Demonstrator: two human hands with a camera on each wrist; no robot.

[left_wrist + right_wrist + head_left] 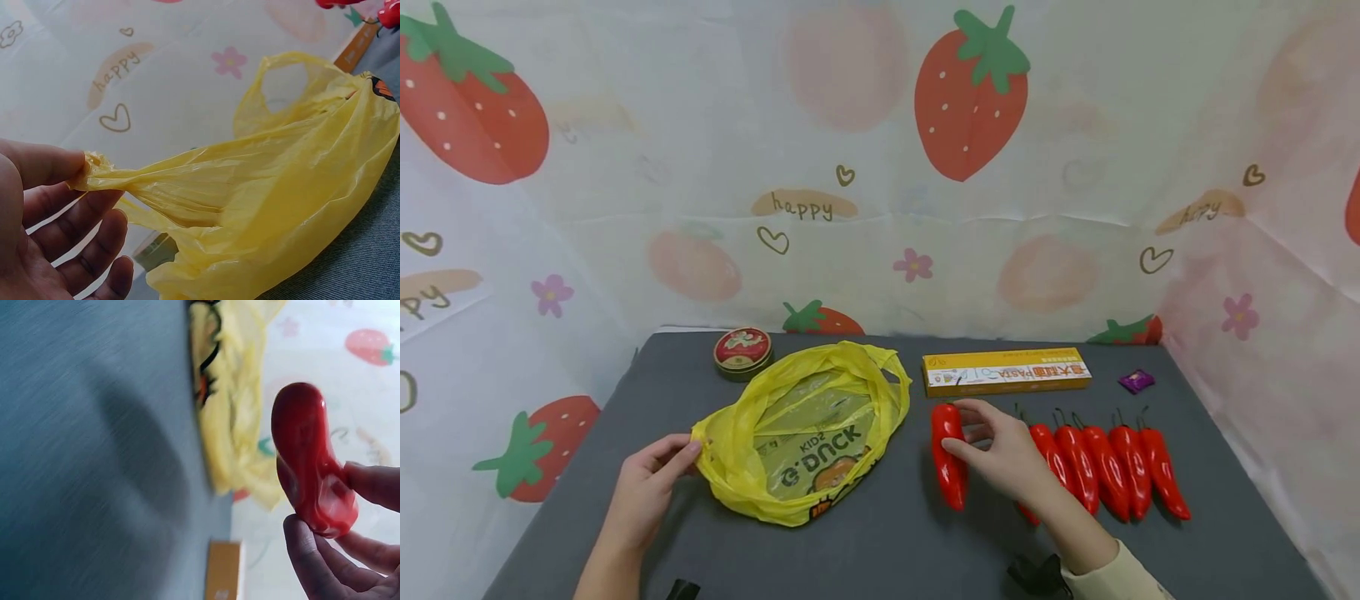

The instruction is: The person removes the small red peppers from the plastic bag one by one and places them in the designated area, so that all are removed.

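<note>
A yellow plastic bag (737, 467) lies on the table with its mouth spread wide, printed "G.DUCK" inside. My left hand (651, 483) pinches the bag's left edge between thumb and forefinger; in the left wrist view the pinched plastic (103, 175) is bunched and pulled taut. To the right of the bag, my right hand (1003, 446) holds a glossy red chili pepper (950, 467) near its stem end. In the right wrist view the pepper (306, 456) is raised, its shadow falling on the table. Several more red peppers (1105, 471) lie in a row beyond the right hand, one partly hidden by it.
Behind the bag stands a round red-lidded tin (742, 350). A yellow pasta box (1007, 372) lies along the back, with a small purple wrapped packet (1137, 381) to its right. Strawberry-print cloth (880, 167) hangs around the grey table (880, 567).
</note>
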